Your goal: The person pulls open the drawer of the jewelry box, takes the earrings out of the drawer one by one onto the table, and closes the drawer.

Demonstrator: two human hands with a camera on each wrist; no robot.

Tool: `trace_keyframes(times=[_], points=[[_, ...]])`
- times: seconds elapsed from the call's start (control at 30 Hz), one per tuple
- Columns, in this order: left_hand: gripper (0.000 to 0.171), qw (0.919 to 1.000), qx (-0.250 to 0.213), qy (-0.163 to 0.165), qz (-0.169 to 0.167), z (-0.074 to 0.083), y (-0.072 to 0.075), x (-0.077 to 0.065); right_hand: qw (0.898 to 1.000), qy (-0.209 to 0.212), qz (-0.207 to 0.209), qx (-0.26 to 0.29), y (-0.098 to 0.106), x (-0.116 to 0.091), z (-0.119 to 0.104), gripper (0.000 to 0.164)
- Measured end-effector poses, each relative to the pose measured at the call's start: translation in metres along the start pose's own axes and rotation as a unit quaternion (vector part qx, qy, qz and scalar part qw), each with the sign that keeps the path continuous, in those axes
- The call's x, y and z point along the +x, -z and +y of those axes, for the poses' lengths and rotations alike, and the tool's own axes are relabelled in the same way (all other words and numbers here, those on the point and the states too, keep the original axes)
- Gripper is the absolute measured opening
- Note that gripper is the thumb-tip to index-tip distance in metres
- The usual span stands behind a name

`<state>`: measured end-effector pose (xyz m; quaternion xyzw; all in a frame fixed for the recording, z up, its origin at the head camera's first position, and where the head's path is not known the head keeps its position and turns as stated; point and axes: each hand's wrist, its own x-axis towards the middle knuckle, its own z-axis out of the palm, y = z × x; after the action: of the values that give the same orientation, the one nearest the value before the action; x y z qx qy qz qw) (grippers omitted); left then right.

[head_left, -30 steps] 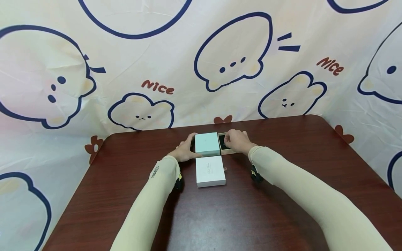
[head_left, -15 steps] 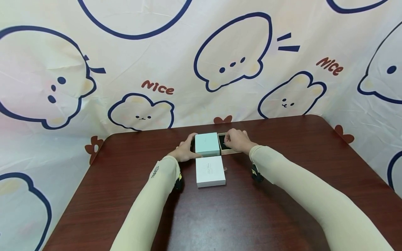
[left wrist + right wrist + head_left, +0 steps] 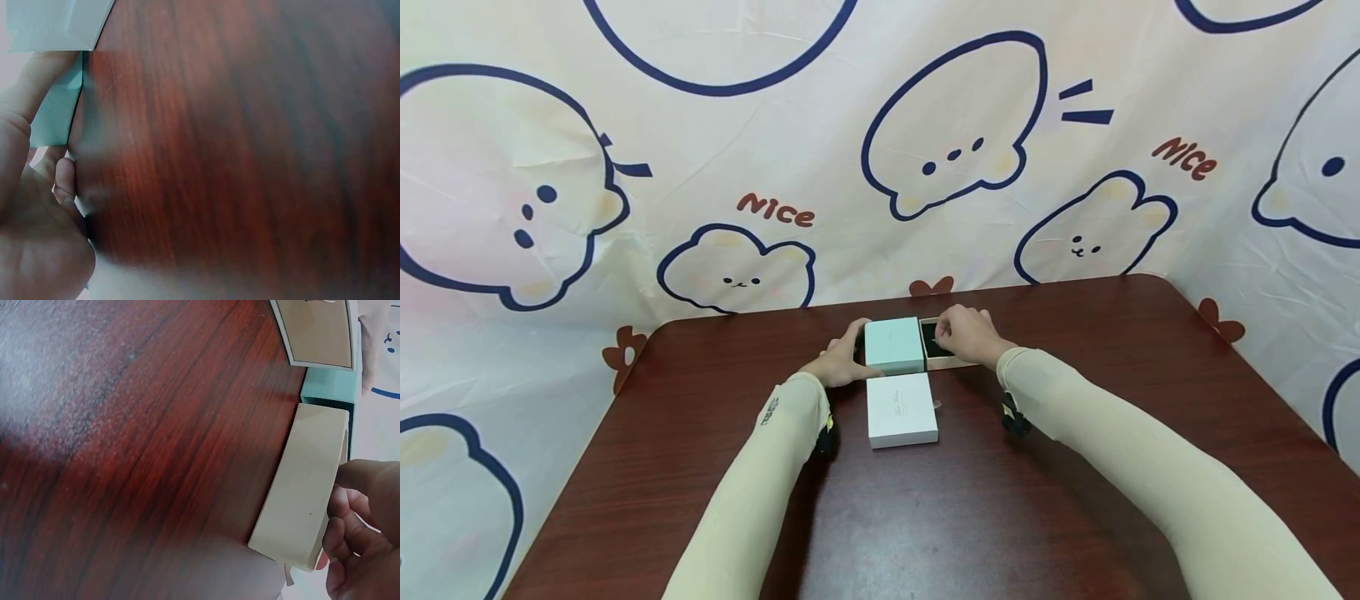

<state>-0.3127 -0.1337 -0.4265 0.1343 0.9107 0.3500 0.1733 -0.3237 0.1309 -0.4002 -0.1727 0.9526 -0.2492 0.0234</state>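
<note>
A mint-green box (image 3: 892,344) sits near the table's back edge. My left hand (image 3: 838,362) grips it from the left, thumb at its front side and fingers around the far left. Out of the box's right end extends a cream drawer (image 3: 300,487) with a dark lining (image 3: 929,336). Over that drawer my right hand (image 3: 967,335) reaches in with curled fingers, fingertips down at the dark lining. The right thumb (image 3: 356,475) overlaps the drawer's rim in the right wrist view. I cannot tell whether those fingertips pinch something small.
Directly in front of the mint-green box lies a white box (image 3: 902,408) with faint lettering and a small ribbon tab (image 3: 937,404) on its right side. The brown table (image 3: 925,517) ends at a patterned cloth backdrop (image 3: 850,167) just behind the boxes.
</note>
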Motion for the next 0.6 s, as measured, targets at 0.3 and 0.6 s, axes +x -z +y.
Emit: trace_keyframes(times=[0.3,0.6], points=[[0.099,1.0,-0.004,-0.001,-0.003,0.0009,0.0011,-0.0012,1.0,-0.008,0.013,0.005,0.0042,-0.0034,-0.0019,0.015],[0.1,1.0,-0.003,0.0,-0.004,0.0018,0.0008,-0.0026,0.999,-0.01,0.024,0.021,0.008,-0.0033,0.0015,0.014]])
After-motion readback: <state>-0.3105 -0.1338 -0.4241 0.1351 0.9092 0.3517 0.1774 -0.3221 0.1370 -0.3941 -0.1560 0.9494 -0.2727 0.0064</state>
